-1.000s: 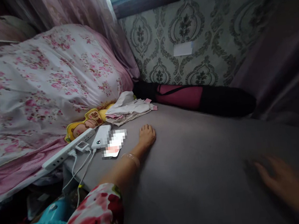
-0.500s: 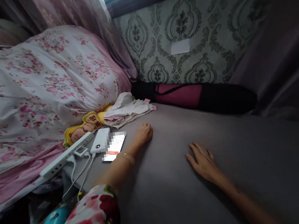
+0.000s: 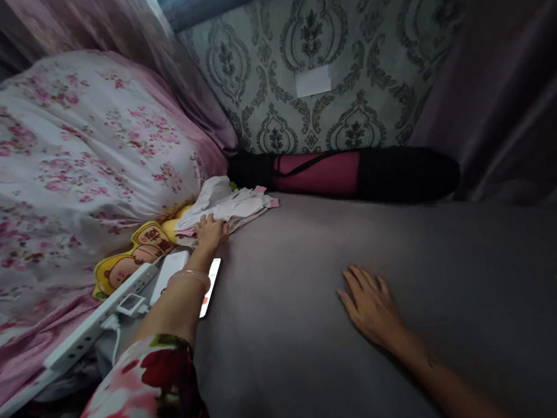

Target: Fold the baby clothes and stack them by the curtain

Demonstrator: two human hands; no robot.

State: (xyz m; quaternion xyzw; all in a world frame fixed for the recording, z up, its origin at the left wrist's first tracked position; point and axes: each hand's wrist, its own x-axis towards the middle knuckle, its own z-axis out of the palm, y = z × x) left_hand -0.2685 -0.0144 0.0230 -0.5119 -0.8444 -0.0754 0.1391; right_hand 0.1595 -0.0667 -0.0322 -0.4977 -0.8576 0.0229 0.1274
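My left hand (image 3: pixel 209 231) reaches out over the grey bed sheet (image 3: pixel 317 285) and rests on the near edge of a small pile of folded white and pink cloths (image 3: pixel 230 204), fingers curled onto it. My left forearm crosses above a phone (image 3: pixel 211 287) with a lit screen and a white power bank (image 3: pixel 168 275). My right hand (image 3: pixel 367 303) lies flat on the grey sheet, palm down, fingers spread, holding nothing.
A floral quilt (image 3: pixel 62 160) is heaped at the left. A yellow cartoon cushion (image 3: pixel 131 259) and a white power strip (image 3: pixel 95 320) with plugged cables lie by it. A black and pink roll (image 3: pixel 349 174) lies along the patterned wall. Purple curtain hangs at the right.
My left hand has moved left and forward from the bare sheet onto the pile of cloths. My right hand came in from the right, then settled flat on the sheet.
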